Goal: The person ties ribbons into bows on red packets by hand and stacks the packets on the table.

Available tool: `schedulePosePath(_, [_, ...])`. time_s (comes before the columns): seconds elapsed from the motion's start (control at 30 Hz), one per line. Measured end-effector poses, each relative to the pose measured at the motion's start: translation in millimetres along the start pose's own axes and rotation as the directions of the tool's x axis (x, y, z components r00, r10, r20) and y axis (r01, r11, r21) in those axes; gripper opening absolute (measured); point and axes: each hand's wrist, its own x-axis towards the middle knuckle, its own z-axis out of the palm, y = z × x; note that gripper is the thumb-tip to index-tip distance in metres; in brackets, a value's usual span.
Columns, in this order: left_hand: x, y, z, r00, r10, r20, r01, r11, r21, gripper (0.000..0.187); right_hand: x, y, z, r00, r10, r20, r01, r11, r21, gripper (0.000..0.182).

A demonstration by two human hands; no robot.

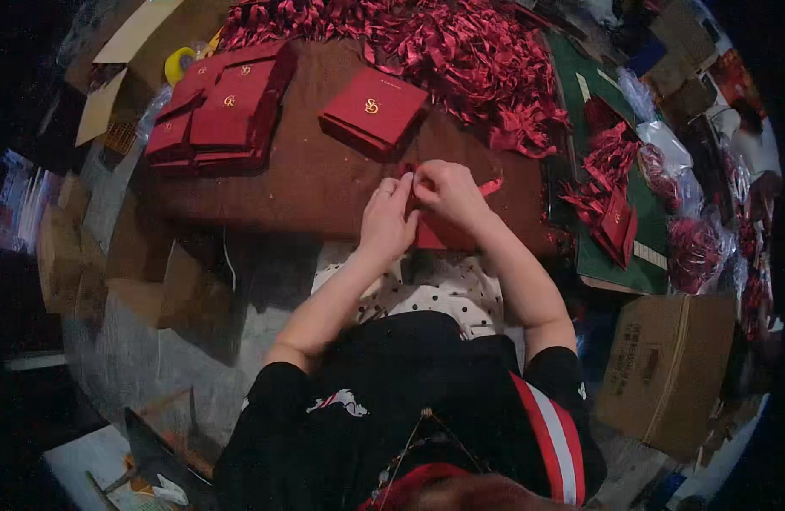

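Observation:
My left hand point(388, 217) and my right hand point(450, 189) meet at the table's near edge, fingertips pinched close together. A dark red bit of ribbon point(407, 169) shows between the fingertips. Under my right hand lies a flat red pouch point(439, 234), mostly covered by the hands. A loose red ribbon end point(493, 186) sticks out to the right of that hand. Just beyond my fingers sits a stack of red pouches point(375, 109) with a gold emblem on top. Exactly how the ribbon runs between the fingers is hidden.
More red pouches point(230, 106) are stacked at the table's left. A large heap of red ribbons point(460, 64) covers the back. On the right, a green board point(609, 264) carries ribboned pouches point(614, 226). Cardboard boxes point(665, 366) stand around, and yellow tape point(179, 66) lies far left.

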Motion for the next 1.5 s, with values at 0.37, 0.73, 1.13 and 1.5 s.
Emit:
schedulePosePath(0.37, [40,-33,-9,0.982,0.190,0.017,-0.190,0.982,-0.012,0.017,-22,19,20,0.979,0.127,-0.157,-0.112,0.989,0.100,0.025])
schedulePosePath(0.73, [36,-52,-45,0.992,0.116,-0.047,-0.089,0.918,0.386,0.007,-46,1,19,0.962,0.189,-0.195,-0.211,0.973,-0.097,0.061])
schedulePosePath(1.13, [-33,8,6,0.993,0.107,-0.043,-0.097,0.976,0.193,0.062,-70,7,-17,0.792,-0.087,-0.605,-0.004,0.989,-0.148,0.027])
schedulePosePath(1.5, [-10,9,-9,0.993,0.051,0.110,-0.077,0.965,0.251,0.061,-26,51,-48,0.695,0.667,-0.266,-0.718,0.663,-0.212,0.059])
